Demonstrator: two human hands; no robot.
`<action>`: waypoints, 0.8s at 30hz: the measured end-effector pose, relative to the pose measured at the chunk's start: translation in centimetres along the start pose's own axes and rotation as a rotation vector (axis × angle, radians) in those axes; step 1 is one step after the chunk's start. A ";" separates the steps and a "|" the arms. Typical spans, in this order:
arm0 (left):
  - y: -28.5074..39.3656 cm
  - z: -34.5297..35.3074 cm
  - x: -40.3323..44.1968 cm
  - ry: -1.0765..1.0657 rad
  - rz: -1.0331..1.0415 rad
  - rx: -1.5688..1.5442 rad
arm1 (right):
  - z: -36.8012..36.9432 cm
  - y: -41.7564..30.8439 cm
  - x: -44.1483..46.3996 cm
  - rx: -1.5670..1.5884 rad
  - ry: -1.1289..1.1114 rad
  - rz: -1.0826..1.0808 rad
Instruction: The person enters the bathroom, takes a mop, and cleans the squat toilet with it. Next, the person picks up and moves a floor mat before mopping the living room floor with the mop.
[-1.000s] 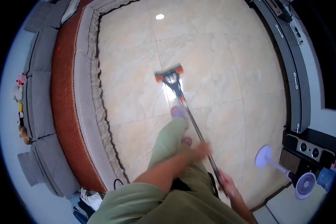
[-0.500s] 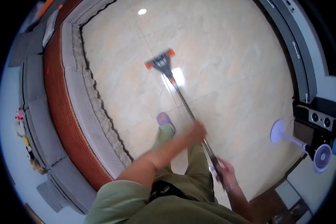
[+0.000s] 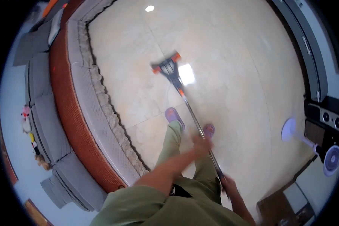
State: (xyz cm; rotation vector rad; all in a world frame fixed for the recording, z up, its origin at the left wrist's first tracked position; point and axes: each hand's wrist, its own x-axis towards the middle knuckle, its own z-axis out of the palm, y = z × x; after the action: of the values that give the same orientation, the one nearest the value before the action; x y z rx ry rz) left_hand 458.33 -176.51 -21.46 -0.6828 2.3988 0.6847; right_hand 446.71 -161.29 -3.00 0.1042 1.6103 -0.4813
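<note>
A long-handled mop slants across the floor in front of me, its metal pole running down to my body. Its dark grey, orange-ended mop head is at the far end over the tiles and slightly blurred. My left hand is wrapped round the middle of the pole, smeared by motion. Lower down, my right hand grips the dark handle end beside my right hip. Purple slippers are on my feet, one on each side of the pole.
A grey sofa with a red-brown cover and a frilled edge lines the left side, with several plush toys along its back. On the right stand a purple fan, a speaker and a dark cabinet.
The mop and both hands have shifted slightly right and down in view. My right slipper now shows beside the pole. Both hands keep their hold on the mop.
</note>
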 end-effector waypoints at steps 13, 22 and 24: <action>0.4 -6.2 -7.2 0.086 0.594 -0.306 | 0.4 -1.9 -11.2 -0.115 0.089 0.046; -29.8 -14.0 -15.5 0.945 -0.266 -0.733 | 30.4 -25.5 6.2 0.177 -0.297 -0.088; -30.3 -17.5 -20.5 0.349 -0.519 -1.922 | 38.2 -29.1 7.0 0.118 -0.183 -0.223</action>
State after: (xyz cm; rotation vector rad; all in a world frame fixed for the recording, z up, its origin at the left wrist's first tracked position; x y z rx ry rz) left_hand 484.75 -202.92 -5.73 -2.0196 0.8728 2.6058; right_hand 471.35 -203.09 -3.60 -0.0305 1.4196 -0.7378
